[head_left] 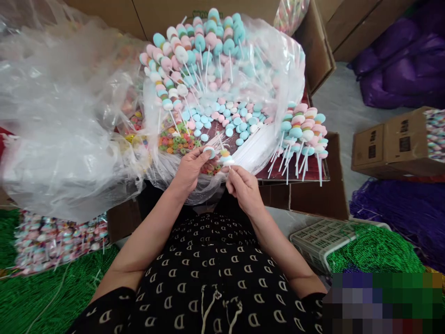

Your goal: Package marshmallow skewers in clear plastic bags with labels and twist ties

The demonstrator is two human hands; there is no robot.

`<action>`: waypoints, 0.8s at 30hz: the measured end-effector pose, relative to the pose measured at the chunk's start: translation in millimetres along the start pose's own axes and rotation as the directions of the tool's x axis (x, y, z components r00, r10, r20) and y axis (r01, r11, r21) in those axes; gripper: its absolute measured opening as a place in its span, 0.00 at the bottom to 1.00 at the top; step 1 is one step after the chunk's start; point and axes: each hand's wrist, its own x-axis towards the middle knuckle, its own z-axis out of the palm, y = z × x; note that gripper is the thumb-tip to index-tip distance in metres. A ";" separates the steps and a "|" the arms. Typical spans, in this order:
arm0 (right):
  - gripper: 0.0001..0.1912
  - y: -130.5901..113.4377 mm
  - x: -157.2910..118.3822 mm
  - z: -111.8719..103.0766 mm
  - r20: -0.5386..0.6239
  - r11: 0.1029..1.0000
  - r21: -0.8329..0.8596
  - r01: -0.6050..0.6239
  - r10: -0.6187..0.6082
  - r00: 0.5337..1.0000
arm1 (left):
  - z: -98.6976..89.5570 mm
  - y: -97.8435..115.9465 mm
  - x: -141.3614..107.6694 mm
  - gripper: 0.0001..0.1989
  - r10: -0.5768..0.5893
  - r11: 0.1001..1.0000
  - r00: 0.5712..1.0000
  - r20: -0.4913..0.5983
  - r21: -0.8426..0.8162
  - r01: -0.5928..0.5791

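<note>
Between the thumb and fingers of my left hand point(192, 168) is a pale blue-and-white marshmallow disc point(209, 152). My right hand point(244, 185) pinches the stick of a candy skewer point(226, 158), which carries a white marshmallow and yellowish-orange pieces near its tip. The disc and the skewer are side by side, a small gap apart. Just beyond my hands lie loose blue, pink and white marshmallow discs point(239, 121), with colourful gummy rings point(175, 140) to the left. White sticks point(255, 150) lie in a bundle to the right, partly under clear plastic.
Finished-looking skewers point(205, 39) are piled at the back, and more skewers point(302, 130) rest at the table's right edge. A big clear plastic bag point(66, 106) spreads over the left side. Cardboard boxes point(385, 144), a crate point(323, 236) and green twisted strands point(375, 250) stand on the right.
</note>
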 end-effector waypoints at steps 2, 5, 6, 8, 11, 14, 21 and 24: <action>0.25 0.9 -11.8 -2.6 0.035 0.998 -0.065 -0.013 0.015 0.999 | -2.8 -0.5 2.0 0.18 -0.025 0.996 1.000 0.018 -0.080 0.026; 0.23 4.4 -21.0 -4.0 0.042 0.992 -0.121 -0.022 0.027 0.999 | -3.3 0.0 2.3 0.17 -0.044 0.990 0.998 0.039 -0.134 0.049; 0.22 5.6 -21.8 -4.0 0.040 0.991 -0.136 -0.020 0.026 0.999 | -2.7 0.6 1.9 0.17 -0.047 0.989 0.998 0.039 -0.135 0.052; 0.20 7.5 -21.7 -4.2 0.033 0.985 -0.172 -0.003 0.008 0.999 | -1.6 2.0 1.3 0.17 -0.044 0.991 0.998 0.034 -0.126 0.048; 0.19 8.5 -20.1 -5.0 0.019 0.975 -0.221 0.023 -0.019 1.000 | -1.1 2.5 1.3 0.19 -0.006 0.995 0.999 0.045 -0.102 0.010; 0.19 8.4 -19.9 -5.8 0.009 0.975 -0.221 0.011 -0.009 1.000 | -2.9 -1.5 2.3 0.20 0.080 0.997 0.996 0.029 -0.023 -0.079; 0.22 2.2 -23.8 -7.1 0.009 0.986 -0.145 -0.081 0.083 0.997 | -15.1 -13.7 0.8 0.24 0.309 0.896 0.951 0.015 0.332 -0.296; 0.25 -3.1 -27.0 -5.2 0.017 0.984 -0.129 -0.123 0.126 0.992 | -17.2 -15.6 -0.8 0.24 0.416 0.794 0.909 0.037 0.472 -0.382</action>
